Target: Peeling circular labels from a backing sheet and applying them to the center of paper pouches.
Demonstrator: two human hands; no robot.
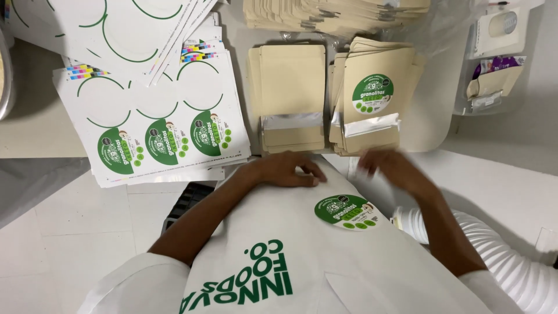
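Hands at table edge: left hand point(288, 170) flat, released; right hand point(390, 167) blurred (grip unclear).

table: cream top point(35, 128) | floor: pale tiles point(75, 232) | light: even, bright

Right hand point(388, 166) is motion-blurred; fingers can't be separated, and whether it pinches anything can't be told. Left hand point(289, 170) lies palm down on the white apron point(302, 256), so its underside is hidden. Apron and both sleeves are cut off by the bottom edge. Upper pile of kraft pouches point(337, 14) runs off the top edge. Sticker sheets point(157, 116) overlap, lower ones mostly covered, top ones cropped at the upper left. Print on the round green stickers point(372, 93) is too small to make out. Clear bin point(494, 52) at right sits partly out of frame, contents unclear. White ribbed hose point(511, 261) leaves at the bottom right corner.
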